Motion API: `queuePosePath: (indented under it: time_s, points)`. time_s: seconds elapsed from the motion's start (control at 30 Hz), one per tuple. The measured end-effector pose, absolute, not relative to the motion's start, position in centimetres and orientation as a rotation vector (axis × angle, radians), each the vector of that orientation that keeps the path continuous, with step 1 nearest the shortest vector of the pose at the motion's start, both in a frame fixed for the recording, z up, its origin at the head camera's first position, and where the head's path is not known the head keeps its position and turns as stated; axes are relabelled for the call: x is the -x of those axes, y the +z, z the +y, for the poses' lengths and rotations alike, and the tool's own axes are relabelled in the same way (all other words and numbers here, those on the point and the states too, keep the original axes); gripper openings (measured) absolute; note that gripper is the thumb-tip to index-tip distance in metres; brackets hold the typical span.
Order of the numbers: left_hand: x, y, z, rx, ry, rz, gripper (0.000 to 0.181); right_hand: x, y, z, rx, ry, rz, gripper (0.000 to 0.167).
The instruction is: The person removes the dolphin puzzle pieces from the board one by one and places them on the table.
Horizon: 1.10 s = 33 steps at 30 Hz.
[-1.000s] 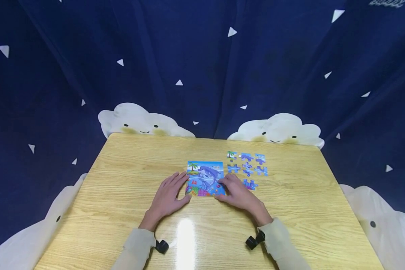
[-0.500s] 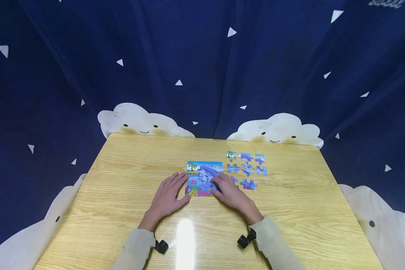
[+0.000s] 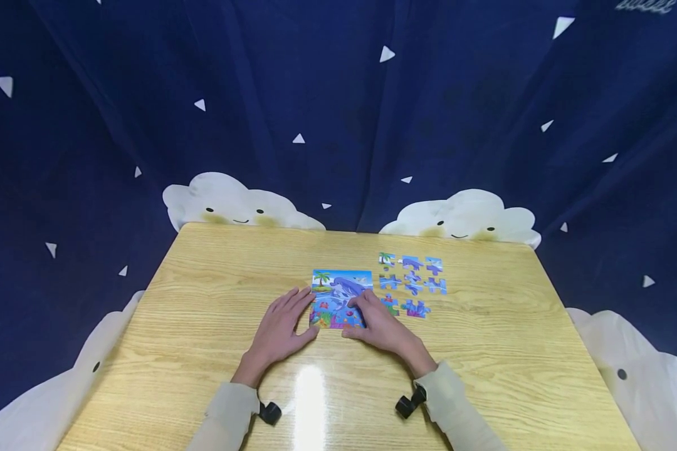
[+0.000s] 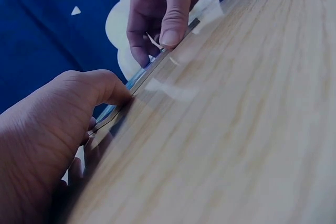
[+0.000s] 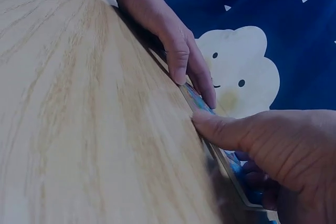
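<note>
A dolphin picture puzzle board (image 3: 327, 305) lies flat on the table, its lower right part hidden by my right hand (image 3: 375, 321). The thumb of that hand lies along the front edge while its bent fingers rest on the picture; whether a piece is between them is hidden. At the left edge, my left hand (image 3: 279, 326) has its fingers extended against the board and its thumb touching the front left corner. In the left wrist view the left thumb (image 4: 113, 85) presses the board's edge. The right thumb (image 5: 220, 129) meets that edge in the right wrist view.
Several loose jigsaw pieces (image 3: 414, 282) lie in rows just right of the board, close to my right hand. The wooden table (image 3: 231, 263) ends at a dark blue curtain (image 3: 338, 113) with cloud figures. A bright glare streak marks the table front.
My right hand has slid left along the board, its thumb now at the front edge. A piece in the front row that it covered is now in sight. The left hand stays put.
</note>
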<state>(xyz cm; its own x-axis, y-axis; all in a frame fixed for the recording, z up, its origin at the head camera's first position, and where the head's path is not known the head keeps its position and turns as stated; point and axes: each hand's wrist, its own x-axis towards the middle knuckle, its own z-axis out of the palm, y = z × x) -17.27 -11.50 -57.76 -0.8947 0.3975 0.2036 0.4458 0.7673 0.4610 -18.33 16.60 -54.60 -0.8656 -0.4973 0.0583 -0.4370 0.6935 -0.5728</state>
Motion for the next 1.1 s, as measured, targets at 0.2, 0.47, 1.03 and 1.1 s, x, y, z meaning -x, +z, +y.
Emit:
queuePosePath:
  time_s: [0.2,0.47,1.03,1.1]
  points:
    - [17.2,-57.7,-11.4,0.683,-0.786,-2.864,0.074,18.3,-54.9,16.3,0.786,-0.91,2.83,0.056]
    - [17.1,-57.6,-11.5,0.691,-0.82,-2.823,0.074,18.5,-55.2,16.0,0.748,-0.99,2.819,0.055]
    - [17.1,-57.6,-11.4,0.696,-0.816,-2.829,0.074,18.2,-55.8,15.2,0.696,-1.118,2.802,0.057]
    - [17.2,-57.7,-11.4,0.694,-0.81,-2.835,0.074,18.1,-56.0,14.9,0.683,-1.067,2.856,0.058]
